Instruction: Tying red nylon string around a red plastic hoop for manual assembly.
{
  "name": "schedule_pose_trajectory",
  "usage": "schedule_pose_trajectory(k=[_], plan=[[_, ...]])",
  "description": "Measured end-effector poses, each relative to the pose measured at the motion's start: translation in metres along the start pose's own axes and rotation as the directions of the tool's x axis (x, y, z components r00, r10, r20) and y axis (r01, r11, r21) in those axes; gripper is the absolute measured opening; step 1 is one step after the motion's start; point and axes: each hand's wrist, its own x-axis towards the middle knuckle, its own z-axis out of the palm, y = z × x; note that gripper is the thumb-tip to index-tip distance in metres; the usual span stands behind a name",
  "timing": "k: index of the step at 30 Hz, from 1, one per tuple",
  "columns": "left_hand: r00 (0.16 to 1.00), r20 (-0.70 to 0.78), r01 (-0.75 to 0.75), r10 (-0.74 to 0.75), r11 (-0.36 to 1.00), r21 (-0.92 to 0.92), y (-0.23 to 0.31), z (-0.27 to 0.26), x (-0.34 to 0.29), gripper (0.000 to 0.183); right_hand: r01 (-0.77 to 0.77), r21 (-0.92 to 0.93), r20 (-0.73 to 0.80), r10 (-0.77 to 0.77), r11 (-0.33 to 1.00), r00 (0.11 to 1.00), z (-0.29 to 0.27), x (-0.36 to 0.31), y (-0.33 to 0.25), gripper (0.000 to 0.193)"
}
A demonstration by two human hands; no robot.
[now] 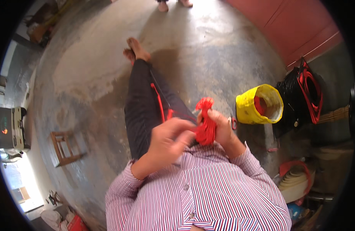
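Right hand (223,130) — grip clamped on red bundle (206,131); left hand (167,138) beside it, blurred — cannot tell its grip.

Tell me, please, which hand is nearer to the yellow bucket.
Right. The right hand, holding the red strand bundle, is left of and slightly below the yellow bucket in the picture; the left hand is farther left, across the bundle.

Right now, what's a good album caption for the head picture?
Right hand holding a red bundle, left hand close by, yellow bucket nearby.
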Motion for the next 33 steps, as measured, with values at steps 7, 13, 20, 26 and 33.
schedule_pose_trajectory(k=[7, 13, 20, 26, 33], plan=[[0.997, -0.065, 0.057, -0.052, 0.996, 0.073, -0.065, -0.023, -0.033, 0.022, -0.126, -0.031, 0.217, 0.129, 0.992, 0.968, 0.031, 0.002, 0.006, 0.042], [0.982, -0.037, -0.177, 0.187, 0.966, 0.190, -0.051, -0.017, -0.017, 0.066, -0.075, -0.015, 0.312, 0.076, 0.997, 0.947, 0.033, 0.019, 0.010, 0.038], [0.972, -0.063, -0.216, 0.227, 0.966, 0.144, -0.041, -0.003, -0.005, 0.058, -0.066, -0.034, 0.291, 0.073, 0.997, 0.954, 0.044, 0.022, 0.002, 0.038], [0.979, -0.142, -0.154, 0.148, 0.988, -0.033, -0.045, -0.004, 0.003, 0.041, -0.006, -0.098, 0.397, 0.045, 0.995, 0.917, 0.036, 0.034, 0.020, 0.049], [0.992, -0.108, -0.118, 0.064, 0.770, -0.627, -0.036, -0.038, 0.007, 0.037, -0.060, -0.360, 0.375, 0.203, 0.931, 0.905, 0.037, 0.044, -0.001, 0.053]])
